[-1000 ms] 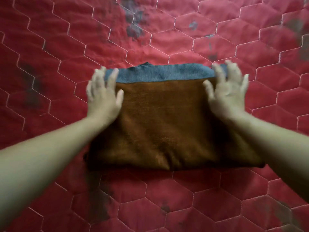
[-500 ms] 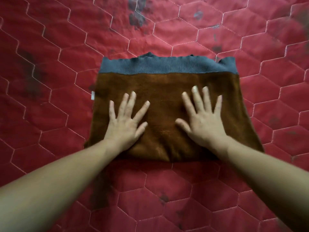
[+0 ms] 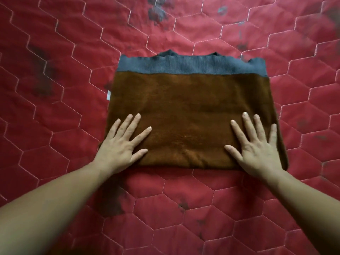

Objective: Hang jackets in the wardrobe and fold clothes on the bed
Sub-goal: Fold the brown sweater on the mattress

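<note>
A brown garment (image 3: 191, 111) with a blue-grey ribbed band along its far edge lies folded into a rectangle on the red quilted bed cover (image 3: 73, 70). A small white label sticks out at its left side. My left hand (image 3: 121, 146) lies flat on the garment's near left corner, fingers spread. On the near right corner my right hand (image 3: 257, 148) presses flat too, fingers apart. Neither hand grips the cloth.
The bed cover has white hexagon stitching and dark grey smudges, densest at the top centre (image 3: 158, 11) and below the garment (image 3: 114, 203). Nothing else lies on the bed in view.
Both hands slid from the far corners of the garment down its middle and then outward to the near corners. The garment stayed in place.
</note>
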The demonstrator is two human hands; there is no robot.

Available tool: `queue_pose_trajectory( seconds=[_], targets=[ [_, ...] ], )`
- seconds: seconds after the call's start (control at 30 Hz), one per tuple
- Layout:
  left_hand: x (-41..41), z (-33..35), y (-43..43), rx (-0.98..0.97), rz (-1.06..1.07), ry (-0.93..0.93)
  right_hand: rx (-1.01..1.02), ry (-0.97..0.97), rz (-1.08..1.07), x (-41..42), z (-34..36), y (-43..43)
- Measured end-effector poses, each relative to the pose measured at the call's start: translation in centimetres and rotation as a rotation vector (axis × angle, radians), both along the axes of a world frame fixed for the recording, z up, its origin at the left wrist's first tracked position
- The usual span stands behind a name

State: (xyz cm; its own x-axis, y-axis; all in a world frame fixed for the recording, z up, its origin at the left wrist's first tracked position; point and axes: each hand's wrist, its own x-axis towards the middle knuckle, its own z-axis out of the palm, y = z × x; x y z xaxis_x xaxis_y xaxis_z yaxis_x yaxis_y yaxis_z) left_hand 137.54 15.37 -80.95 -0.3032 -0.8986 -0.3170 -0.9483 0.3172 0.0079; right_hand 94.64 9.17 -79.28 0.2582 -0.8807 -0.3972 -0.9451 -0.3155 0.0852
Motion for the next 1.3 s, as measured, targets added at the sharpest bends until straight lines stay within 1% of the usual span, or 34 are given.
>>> queue_pose_trajectory(
  seconds=[0.1, 0.23, 0.3, 0.37, 0.43, 0.5, 0.57, 0.6, 0.7, 0.77, 0.83, 0.9, 0.93, 1.0, 1.03, 1.1, 1.17, 1.23, 1.3],
  targets=[
    [1.8, -0.1, 0.9, 0.028, 0.073, 0.004, 0.047, -0.018, -0.057, -1.3, -0.1, 0.1],
    [0.9, 0.2, 0.9, 0.085, 0.201, 0.049, 0.086, 0.005, -0.069, -0.9, -0.1, -0.2],
    [0.4, 1.0, 1.1, 0.130, 0.319, 0.117, 0.118, 0.016, -0.083, -0.7, 0.4, 0.0],
    [-0.2, 1.9, 1.2, 0.140, 0.530, 0.224, 0.071, 0.006, -0.107, 0.1, 0.9, 0.4],
    [-0.7, 2.3, 1.3, 0.071, 0.807, 0.334, -0.009, -0.057, -0.038, 2.2, 1.6, 1.2],
    [-0.8, 2.2, 1.5, -0.015, 0.984, 0.414, -0.036, -0.161, 0.149, 5.5, 1.5, 2.2],
    [-0.7, 1.9, 1.6, -0.047, 1.039, 0.464, -0.017, -0.208, 0.272, 8.8, 0.6, 2.9],
    [-0.5, 1.7, 1.5, -0.049, 1.058, 0.474, -0.001, -0.185, 0.286, 10.1, -0.1, 3.2],
    [0.2, 2.4, 0.7, -0.020, 1.148, 0.568, 0.049, -0.062, 0.227, 11.6, -1.5, 3.7],
    [1.0, 3.5, -0.5, 0.109, 1.218, 0.720, 0.120, -0.048, 0.223, 11.8, -0.9, 3.5],
    [1.3, 5.2, -2.2, 0.353, 1.284, 0.860, 0.190, -0.054, 0.244, 11.4, 0.3, 3.0],
    [1.0, 7.6, -3.9, 0.599, 1.296, 0.913, 0.242, -0.101, 0.227, 11.0, 1.5, 2.6],
    [0.9, 8.7, -4.6, 0.675, 1.288, 0.927, 0.276, -0.163, 0.184, 10.9, 2.2, 2.4],
    [-0.3, 11.1, -6.1, 0.734, 1.244, 0.937, 0.372, -0.376, 0.001, 11.1, 3.6, 2.0],
    [-1.7, 12.4, -6.8, 0.744, 1.219, 0.965, 0.444, -0.507, -0.136, 11.3, 4.4, 1.6],
    [-5.4, 14.3, -8.0, 0.732, 1.102, 1.038, 0.573, -0.804, -0.466, 11.7, 6.1, 0.5],
    [-10.0, 15.4, -9.1, 0.702, 0.952, 1.125, 0.609, -1.082, -0.770, 11.5, 8.3, -0.9],
    [-15.3, 15.7, -10.1, 0.719, 0.780, 1.183, 0.593, -1.224, -0.939, 10.3, 10.4, -2.9],
    [-20.3, 14.4, -11.1, 0.684, 0.638, 1.186, 0.521, -1.249, -0.987, 8.1, 11.5, -4.8]
  ],
)
